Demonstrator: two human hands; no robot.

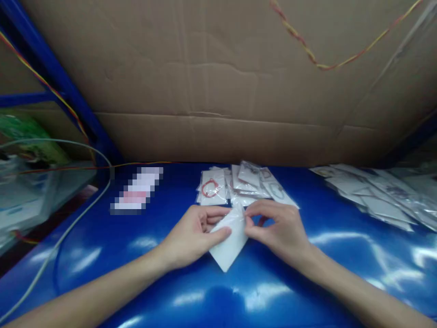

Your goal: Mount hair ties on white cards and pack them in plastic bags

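Note:
A white card in a clear plastic bag is held tilted, one corner toward me, above the blue table. My left hand grips its left side, thumb on top and fingers beneath. At its upper right edge, my right hand pinches the bag between thumb and fingertips. Just beyond my hands lie several similar bagged cards; one carries a red-orange loop bracelet. To its right, a small pile of bagged cards overlaps. What the held bag contains besides the card cannot be made out.
A blue glossy table reaches a cardboard wall. More bagged cards are heaped at the right. A blurred-out paper lies left. A pale cable curves along the left edge; a red-yellow twisted wire hangs above.

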